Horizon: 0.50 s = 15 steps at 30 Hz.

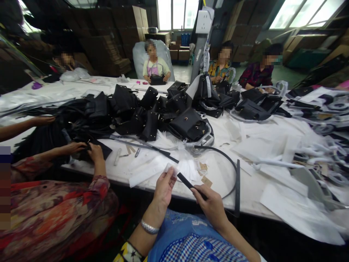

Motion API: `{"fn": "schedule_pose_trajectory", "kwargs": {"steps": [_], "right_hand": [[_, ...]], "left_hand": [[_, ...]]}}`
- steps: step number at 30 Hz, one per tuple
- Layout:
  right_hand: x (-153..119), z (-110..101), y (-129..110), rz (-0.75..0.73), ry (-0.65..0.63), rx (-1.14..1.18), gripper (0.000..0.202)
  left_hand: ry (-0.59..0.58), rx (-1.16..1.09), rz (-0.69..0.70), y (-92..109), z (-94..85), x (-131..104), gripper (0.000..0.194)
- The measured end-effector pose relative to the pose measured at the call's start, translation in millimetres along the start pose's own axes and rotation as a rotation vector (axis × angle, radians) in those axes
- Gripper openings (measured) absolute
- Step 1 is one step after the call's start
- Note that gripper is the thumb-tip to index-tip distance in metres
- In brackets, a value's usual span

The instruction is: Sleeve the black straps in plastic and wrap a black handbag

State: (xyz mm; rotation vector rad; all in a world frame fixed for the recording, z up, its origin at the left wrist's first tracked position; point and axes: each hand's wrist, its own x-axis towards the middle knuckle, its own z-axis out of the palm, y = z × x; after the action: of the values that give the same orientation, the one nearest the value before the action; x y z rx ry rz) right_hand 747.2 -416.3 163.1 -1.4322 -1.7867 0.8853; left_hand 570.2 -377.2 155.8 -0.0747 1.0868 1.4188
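Note:
My left hand (164, 185) is closed in a pinch at the table's front edge, with a small piece of whitish, see-through film (171, 167) between thumb and fingers. To its right, my right hand (208, 203) grips a flat black strap (185, 181), whose end points up and left towards my left hand. A curved black strap (230, 158) loops over the table on the right; whether it is the same strap I cannot tell. White wrapping sheets (152, 169) lie just beyond my left hand. Behind them sits a black handbag (188, 125) with gold-coloured fittings.
Several black bags (128, 100) are heaped along the table's middle. Loose white paper (286, 203) and plastic-wrapped handles cover the right side. At my left, a co-worker's hands (84, 149) handle a black item. Several people sit across the table, near a post with a socket box (205, 22).

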Motion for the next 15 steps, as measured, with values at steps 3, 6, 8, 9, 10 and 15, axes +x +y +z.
{"fn": "schedule_pose_trajectory", "kwargs": {"steps": [3, 6, 8, 9, 10, 15], "right_hand": [[0, 2, 3, -0.05, 0.013, -0.052, 0.017], [0, 3, 3, -0.086, -0.003, -0.083, 0.017], [0, 3, 2, -0.09, -0.017, -0.098, 0.017], [1, 4, 1, -0.089, -0.02, -0.1, 0.018], [1, 4, 0, -0.087, -0.021, -0.095, 0.018], [14, 6, -8, 0.048, -0.019, 0.007, 0.023]], "left_hand": [[-0.012, -0.01, -0.003, -2, -1.0, 1, 0.009], [-0.019, -0.013, -0.014, -2, -0.4, 1, 0.011], [-0.031, -0.005, -0.014, -2, 0.5, -1, 0.012], [-0.042, 0.002, -0.009, -3, 1.0, -2, 0.012], [-0.055, 0.012, -0.001, -4, 1.5, -3, 0.014], [-0.172, 0.117, 0.07, -20, 2.4, -24, 0.028]]}}
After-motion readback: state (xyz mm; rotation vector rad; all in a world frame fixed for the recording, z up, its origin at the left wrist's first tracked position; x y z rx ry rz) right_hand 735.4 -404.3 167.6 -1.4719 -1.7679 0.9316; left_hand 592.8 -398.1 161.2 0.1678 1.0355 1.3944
